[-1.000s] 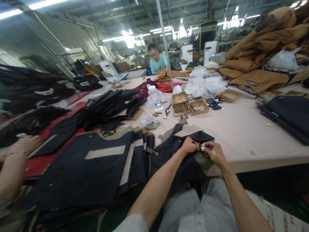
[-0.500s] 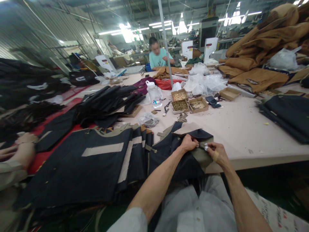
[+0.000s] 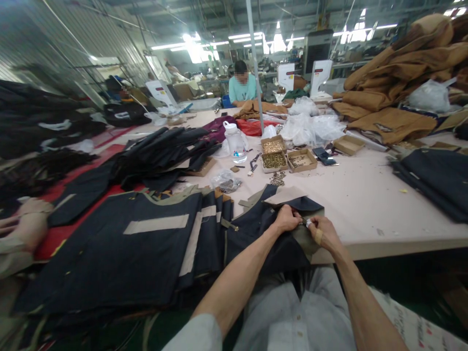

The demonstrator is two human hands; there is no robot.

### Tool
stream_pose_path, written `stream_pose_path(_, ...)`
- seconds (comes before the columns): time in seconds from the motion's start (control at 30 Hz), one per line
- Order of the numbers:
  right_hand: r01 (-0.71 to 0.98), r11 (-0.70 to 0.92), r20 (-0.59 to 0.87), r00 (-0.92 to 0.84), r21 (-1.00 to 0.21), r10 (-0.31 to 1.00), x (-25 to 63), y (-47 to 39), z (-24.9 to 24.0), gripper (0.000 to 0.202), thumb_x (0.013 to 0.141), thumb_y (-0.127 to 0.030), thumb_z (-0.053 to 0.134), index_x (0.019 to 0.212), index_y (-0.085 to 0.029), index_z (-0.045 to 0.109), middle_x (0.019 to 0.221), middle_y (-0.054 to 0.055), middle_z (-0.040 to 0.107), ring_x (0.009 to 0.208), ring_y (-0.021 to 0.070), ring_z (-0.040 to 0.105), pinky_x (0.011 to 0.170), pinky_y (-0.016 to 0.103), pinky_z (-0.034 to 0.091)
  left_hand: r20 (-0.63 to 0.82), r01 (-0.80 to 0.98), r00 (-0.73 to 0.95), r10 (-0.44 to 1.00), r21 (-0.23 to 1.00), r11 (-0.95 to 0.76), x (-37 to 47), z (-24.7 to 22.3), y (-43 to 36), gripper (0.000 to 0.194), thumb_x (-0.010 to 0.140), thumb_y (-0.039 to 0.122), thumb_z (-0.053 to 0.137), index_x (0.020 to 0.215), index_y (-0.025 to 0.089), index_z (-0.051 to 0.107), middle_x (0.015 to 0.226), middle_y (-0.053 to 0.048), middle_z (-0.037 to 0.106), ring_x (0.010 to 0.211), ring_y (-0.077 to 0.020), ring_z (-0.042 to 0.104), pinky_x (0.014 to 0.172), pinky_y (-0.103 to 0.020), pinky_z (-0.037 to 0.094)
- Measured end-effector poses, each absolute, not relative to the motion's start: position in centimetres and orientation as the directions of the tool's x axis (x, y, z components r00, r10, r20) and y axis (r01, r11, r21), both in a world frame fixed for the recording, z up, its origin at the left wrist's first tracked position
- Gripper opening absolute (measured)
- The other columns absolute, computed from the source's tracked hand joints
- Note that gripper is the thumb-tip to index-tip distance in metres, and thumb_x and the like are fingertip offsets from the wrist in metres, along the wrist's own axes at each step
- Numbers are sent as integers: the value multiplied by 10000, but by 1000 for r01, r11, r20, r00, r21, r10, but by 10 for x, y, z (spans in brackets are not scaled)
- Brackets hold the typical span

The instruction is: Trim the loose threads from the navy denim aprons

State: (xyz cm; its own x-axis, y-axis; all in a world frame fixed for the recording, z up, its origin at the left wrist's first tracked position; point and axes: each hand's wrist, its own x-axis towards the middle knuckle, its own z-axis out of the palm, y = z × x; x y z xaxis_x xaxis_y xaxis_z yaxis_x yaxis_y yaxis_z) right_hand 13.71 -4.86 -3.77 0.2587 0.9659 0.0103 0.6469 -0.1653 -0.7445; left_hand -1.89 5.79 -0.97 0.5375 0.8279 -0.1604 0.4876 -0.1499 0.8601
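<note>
A dark navy garment piece (image 3: 266, 253) with an olive lining lies at the table's front edge. My left hand (image 3: 288, 218) is closed on its upper part, fingers pinched near a small strap or fastening. Close by on the right, my right hand (image 3: 321, 231) is closed too, with white wrapping on a fingertip and a tan band on a finger. Its fingertips meet the olive strap (image 3: 304, 222) between the hands; fine details there are too small to tell. A beige patch (image 3: 285, 195) shows on the garment just above my left hand.
Stacked navy pieces (image 3: 146, 258) lie to the left, beside another person's hand (image 3: 32, 219). Boxes of small metal parts (image 3: 274, 161), a clear jug (image 3: 236, 144) and a plastic bag (image 3: 225, 180) stand beyond. A pole (image 3: 255, 63) rises mid-table; a person (image 3: 243, 87) sits behind.
My right hand has moved slightly left, closer to my left hand. The person across the table has lowered their head and hand. The other person's hand at far left has shifted slightly.
</note>
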Motion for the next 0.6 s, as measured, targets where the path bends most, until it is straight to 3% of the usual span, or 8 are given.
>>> stream_pose_path(0.23,636,-260,-18,361,-727,932,121,-45,-42,268,845,-335,495,845,-168,704,780,103,725,725,235,671,609,277,411,-81,474,565,821,847,-242,-21,-12,55,125,666,191,639,653,79,694,664,-70,674,586,-136,567,531,-229,378)
stream_pose_path(0.43,602,-254,47,437,-757,898,104,-36,-38,276,824,-322,508,784,-152,721,778,146,734,704,254,672,597,292,432,-100,382,640,762,902,-202,-31,-14,64,152,658,195,666,734,83,736,725,-65,709,616,-121,576,573,-220,411)
stream_pose_path(0.6,481,-214,10,421,-850,907,102,-37,-37,273,827,-359,550,820,-142,716,737,124,723,644,233,659,563,288,451,-115,334,691,714,927,-173,-38,-16,70,175,646,165,684,777,75,758,751,-77,720,643,-125,590,623,-228,439)
